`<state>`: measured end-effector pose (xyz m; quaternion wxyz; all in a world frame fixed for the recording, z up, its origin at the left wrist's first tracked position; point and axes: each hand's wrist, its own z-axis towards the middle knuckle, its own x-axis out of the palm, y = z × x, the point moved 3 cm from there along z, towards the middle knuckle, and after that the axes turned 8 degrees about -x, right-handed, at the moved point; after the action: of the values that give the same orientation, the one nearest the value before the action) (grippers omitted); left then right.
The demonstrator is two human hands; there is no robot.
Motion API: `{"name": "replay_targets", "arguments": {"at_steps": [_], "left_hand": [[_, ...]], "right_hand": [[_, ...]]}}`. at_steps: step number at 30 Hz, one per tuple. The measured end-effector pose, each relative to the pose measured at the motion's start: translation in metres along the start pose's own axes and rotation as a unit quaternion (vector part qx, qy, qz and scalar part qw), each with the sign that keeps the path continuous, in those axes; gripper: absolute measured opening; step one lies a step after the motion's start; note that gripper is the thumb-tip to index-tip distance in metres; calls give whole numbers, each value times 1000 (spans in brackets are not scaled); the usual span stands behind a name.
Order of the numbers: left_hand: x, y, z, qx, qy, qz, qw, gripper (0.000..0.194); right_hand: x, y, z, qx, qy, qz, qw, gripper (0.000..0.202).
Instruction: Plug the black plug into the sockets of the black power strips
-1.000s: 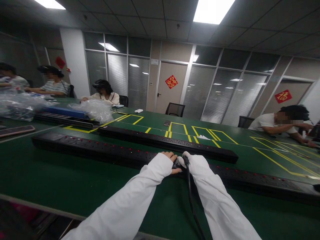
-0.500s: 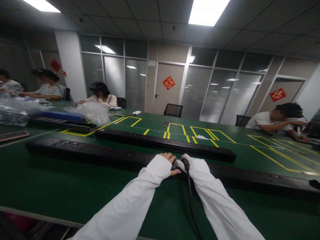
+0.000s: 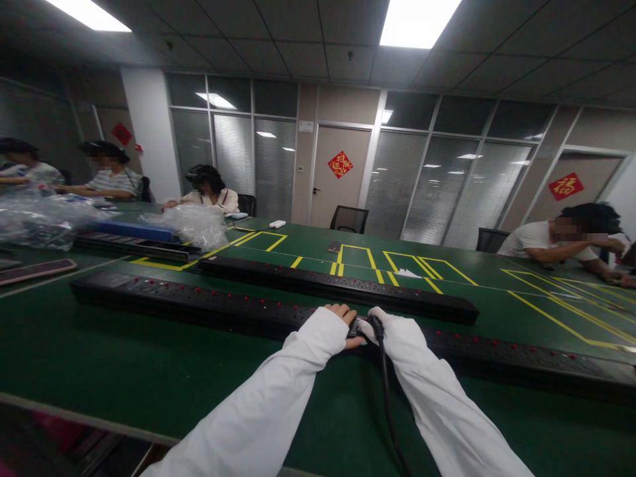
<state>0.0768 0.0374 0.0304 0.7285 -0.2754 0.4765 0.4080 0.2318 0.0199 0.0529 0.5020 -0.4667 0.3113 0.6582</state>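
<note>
A long black power strip (image 3: 199, 301) with red dots along its top lies across the green table in front of me. My left hand (image 3: 344, 320) is wrapped over its middle, fingers on the far side and thumb on the near side. Close beside it, my right hand (image 3: 372, 318), which looks gloved, is closed on a black plug (image 3: 377, 328) held against the strip. From that plug a black cable (image 3: 386, 397) runs down toward me between my sleeves. Whether the plug's pins sit in a socket is hidden by my fingers.
A second black power strip (image 3: 342, 286) lies just behind the first. Clear plastic wrapping (image 3: 193, 224), a blue box (image 3: 134, 230) and a phone (image 3: 40, 271) are on the left. Yellow tape outlines (image 3: 358, 248) mark the table. Several people sit around it.
My view has shifted slightly left, so everything appears a little further right. Both hands keep their places on the strip and the plug.
</note>
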Motion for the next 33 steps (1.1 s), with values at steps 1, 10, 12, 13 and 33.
{"name": "replay_targets", "arguments": {"at_steps": [1, 10, 12, 13, 33], "left_hand": [[0, 0, 0, 0, 0, 1, 1000, 60], [-8, -2, -3, 11, -13, 1, 1000, 59], [-7, -2, -3, 11, -18, -2, 1000, 59], [-7, -2, -3, 11, -20, -3, 1000, 59], [-6, -2, -2, 9, -9, -1, 1000, 61]], "right_hand": [[0, 0, 0, -1, 1, -1, 1000, 40], [-7, 6, -1, 2, 2, -9, 1000, 39], [-7, 6, -1, 4, 5, -9, 1000, 38], [-6, 6, -1, 5, 6, -9, 1000, 37], [-12, 6, -3, 12, 8, -5, 1000, 37]]}}
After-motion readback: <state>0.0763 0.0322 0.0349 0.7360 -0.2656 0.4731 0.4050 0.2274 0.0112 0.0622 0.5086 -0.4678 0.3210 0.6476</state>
